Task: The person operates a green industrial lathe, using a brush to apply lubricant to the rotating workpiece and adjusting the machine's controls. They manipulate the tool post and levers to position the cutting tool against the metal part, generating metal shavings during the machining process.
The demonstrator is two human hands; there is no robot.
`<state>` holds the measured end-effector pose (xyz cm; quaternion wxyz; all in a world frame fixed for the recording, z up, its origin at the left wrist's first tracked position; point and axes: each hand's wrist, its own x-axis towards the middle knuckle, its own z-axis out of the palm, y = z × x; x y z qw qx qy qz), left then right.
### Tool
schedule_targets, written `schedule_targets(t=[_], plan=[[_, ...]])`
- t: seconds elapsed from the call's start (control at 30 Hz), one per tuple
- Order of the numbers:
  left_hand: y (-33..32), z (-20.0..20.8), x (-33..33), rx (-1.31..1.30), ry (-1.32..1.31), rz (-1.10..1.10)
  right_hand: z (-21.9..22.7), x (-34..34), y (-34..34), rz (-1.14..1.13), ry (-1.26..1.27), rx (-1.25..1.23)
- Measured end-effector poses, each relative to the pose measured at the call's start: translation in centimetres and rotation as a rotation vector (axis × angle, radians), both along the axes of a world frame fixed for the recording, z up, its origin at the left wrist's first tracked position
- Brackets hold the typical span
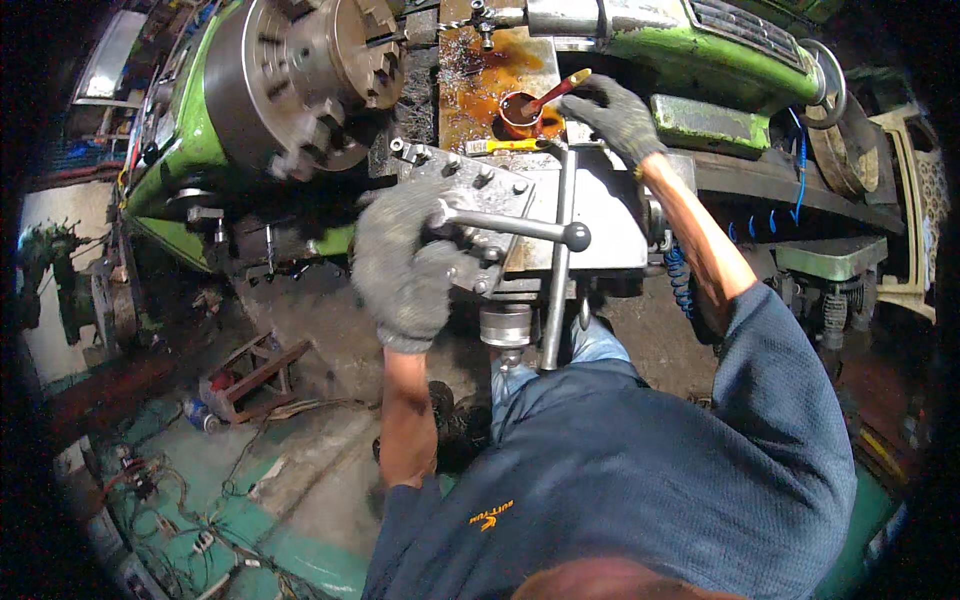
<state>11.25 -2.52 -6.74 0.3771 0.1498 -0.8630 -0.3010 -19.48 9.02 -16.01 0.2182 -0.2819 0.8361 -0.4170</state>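
Note:
My right hand (622, 122), in a grey work glove, is at the handle of a small brush (552, 92), with curled fingers against its yellow end. The brush's head dips into a red-rimmed cup (519, 128) of dark liquid. My left hand (405, 260), also gloved, is smeared by motion beside the bolted tool post (470, 178) of a lathe. It is nearest the hub end of a metal lever (510, 222) with a ball knob. Whether its fingers touch the post or hold anything is unclear.
A large lathe chuck (290, 80) stands at the left, on a green headstock. A yellow-handled brush (505, 146) lies beside the cup on an oily board with metal chips. A long upright bar (561, 270) crosses under the lever. The green tailstock (715, 45) is at the far right.

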Motion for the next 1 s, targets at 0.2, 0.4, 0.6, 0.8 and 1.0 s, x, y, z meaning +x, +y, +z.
schedule_targets(t=[0.2,0.4,0.6,0.8,1.0], plan=[[1.1,-0.9,-3.5,-0.271,-0.058,-0.032,-1.3,-0.2,-1.6,0.198,0.263,-0.355],[2.1,-0.8,-3.7,-0.271,-0.022,0.031,0.9,0.7,-1.4,0.367,0.311,-0.379],[1.5,-1.6,-3.6,-0.382,0.009,0.077,1.6,0.4,-2.5,0.509,0.291,-0.427],[1.8,-1.0,-3.4,-0.345,-0.002,0.085,1.3,0.4,-2.6,0.61,0.314,-0.491],[1.4,-1.9,-3.0,-0.346,-0.003,0.095,2.7,0.0,-2.3,0.671,0.244,-0.483]])
